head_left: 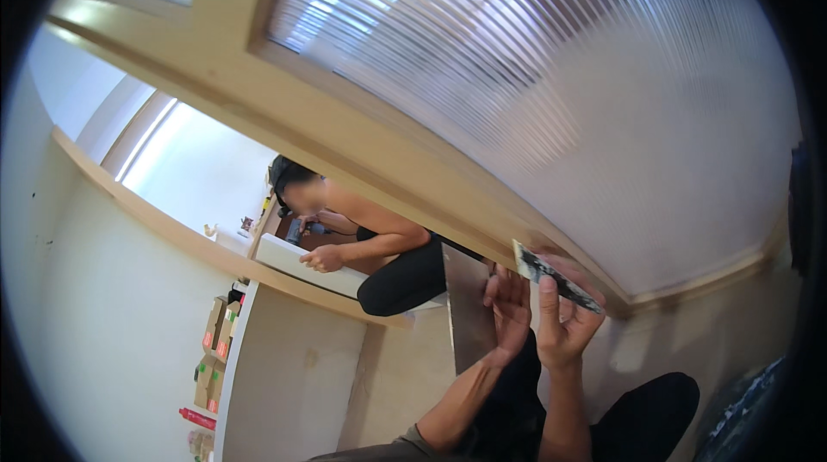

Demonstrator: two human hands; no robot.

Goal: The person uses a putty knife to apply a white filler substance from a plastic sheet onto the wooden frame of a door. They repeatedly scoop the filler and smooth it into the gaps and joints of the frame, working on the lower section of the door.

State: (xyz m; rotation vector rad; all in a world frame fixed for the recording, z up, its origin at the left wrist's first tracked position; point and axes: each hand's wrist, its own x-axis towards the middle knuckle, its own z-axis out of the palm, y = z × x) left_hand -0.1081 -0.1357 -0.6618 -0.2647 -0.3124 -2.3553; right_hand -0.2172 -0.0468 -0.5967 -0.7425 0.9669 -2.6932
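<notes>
My left hand (510,314) grips a flat, rectangular metal plate (469,305), like a plastering trowel, which stands nearly upright. Its handle, if any, is hidden behind my fingers. Close beside it, my right hand (567,331) pinches a small flat scraper (558,283) between thumb and fingers. Dark smears cover the scraper's face, and its left end is pale. The scraper is at the lower edge of a light wooden door frame (388,139); whether it touches the wood I cannot tell.
Ribbed glass (482,40) fills the door above my hands. Beyond the frame a co-worker (388,247) crouches with a power tool (297,229) by a white board (289,257). Small cardboard boxes (214,324) and a red bottle (197,417) stand beside a pale panel (284,376).
</notes>
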